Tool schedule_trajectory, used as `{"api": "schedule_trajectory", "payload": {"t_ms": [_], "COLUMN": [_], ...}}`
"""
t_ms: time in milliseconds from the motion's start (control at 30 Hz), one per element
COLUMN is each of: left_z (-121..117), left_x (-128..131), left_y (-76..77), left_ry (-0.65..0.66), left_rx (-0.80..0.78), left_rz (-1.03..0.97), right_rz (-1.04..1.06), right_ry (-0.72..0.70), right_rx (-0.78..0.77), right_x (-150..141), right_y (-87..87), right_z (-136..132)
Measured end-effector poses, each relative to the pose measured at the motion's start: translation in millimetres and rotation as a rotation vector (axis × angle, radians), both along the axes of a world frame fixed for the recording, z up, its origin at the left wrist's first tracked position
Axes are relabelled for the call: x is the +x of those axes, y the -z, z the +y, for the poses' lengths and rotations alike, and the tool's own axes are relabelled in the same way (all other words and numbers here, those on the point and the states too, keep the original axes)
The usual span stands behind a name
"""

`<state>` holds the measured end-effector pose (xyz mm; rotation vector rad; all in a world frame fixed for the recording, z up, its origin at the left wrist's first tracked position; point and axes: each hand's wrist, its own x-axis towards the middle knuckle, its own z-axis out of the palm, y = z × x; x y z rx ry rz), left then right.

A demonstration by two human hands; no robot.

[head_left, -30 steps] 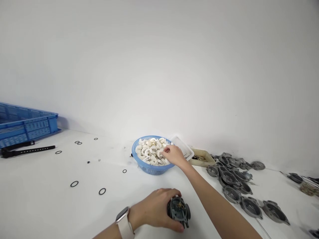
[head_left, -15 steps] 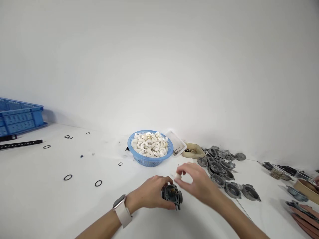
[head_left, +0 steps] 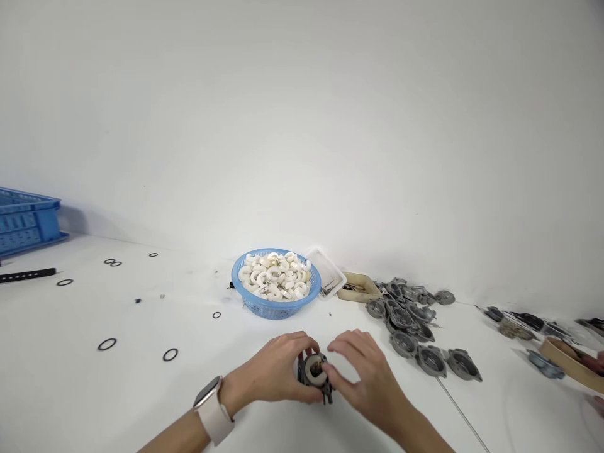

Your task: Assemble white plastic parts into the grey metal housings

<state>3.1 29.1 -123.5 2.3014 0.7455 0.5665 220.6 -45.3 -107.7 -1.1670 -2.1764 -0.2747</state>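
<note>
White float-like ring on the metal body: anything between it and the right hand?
Nothing visible. The right hand is right at the white ring; the left hand grips the metal body from the opposite side.

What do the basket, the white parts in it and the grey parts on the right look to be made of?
Basket: probably glossy plastic, blue with a slotted wall.
White parts: likely smooth plastic, moulded C shapes.
Grey parts: seemingly dull cast metal, perhaps aluminium, given the lugged rims.
</note>
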Motion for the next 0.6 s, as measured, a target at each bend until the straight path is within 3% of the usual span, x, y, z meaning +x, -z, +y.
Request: {"api": "schedule_trajectory", "payload": {"t_ms": [167, 333, 600], "left_z": [-4, -8, -10], "left_x": [0, 3, 8], "left_y": [-2.9, -2.4, 2.1], "left_ry": [-0.02, -0.033, -0.033], "left_rx": [0.025, 0.081, 0.166], "left_rz": [-0.009, -0.024, -0.041], "right_rz": [0.06, -0.047, -0.442], "right_ry": [0.219, 0.349, 0.446], "right_rx": [-0.088, -0.19, -0.287], "right_x": [41, 70, 54], "right_y": [-20.0, -23.2, -5.5], "right_z": [37, 94, 158]}}
